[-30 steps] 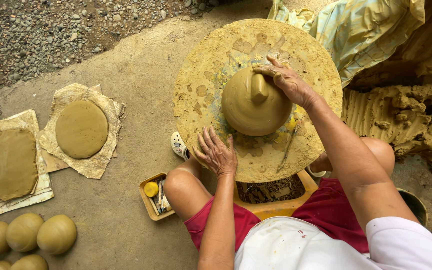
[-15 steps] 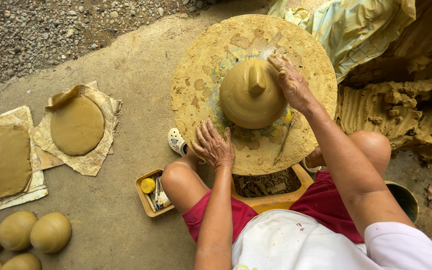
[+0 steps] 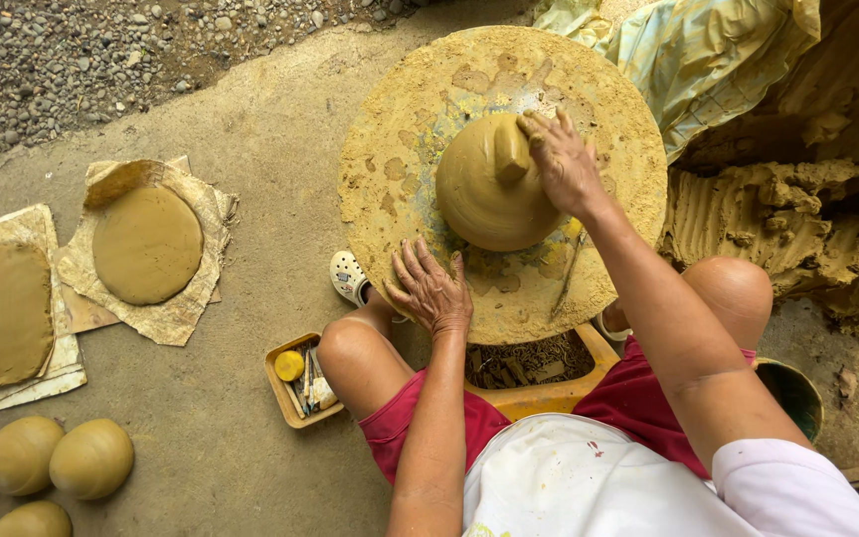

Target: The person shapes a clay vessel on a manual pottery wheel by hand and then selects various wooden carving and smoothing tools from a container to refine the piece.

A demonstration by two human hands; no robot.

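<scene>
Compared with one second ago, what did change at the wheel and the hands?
The clay lump has turned with the wheel disc; its ridge now points up. The right hand stays on its side, the left hand stays on the disc's rim. Nothing was picked up or released.

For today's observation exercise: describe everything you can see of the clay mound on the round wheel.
The clay mound is a smooth, wet-looking, tan-brown dome with a short stub rising from its top. It sits upright near the middle of the clay-crusted round wheel. The right hand rests against its upper right side; the left hand lies flat on the wheel's near edge, apart from it.
</scene>
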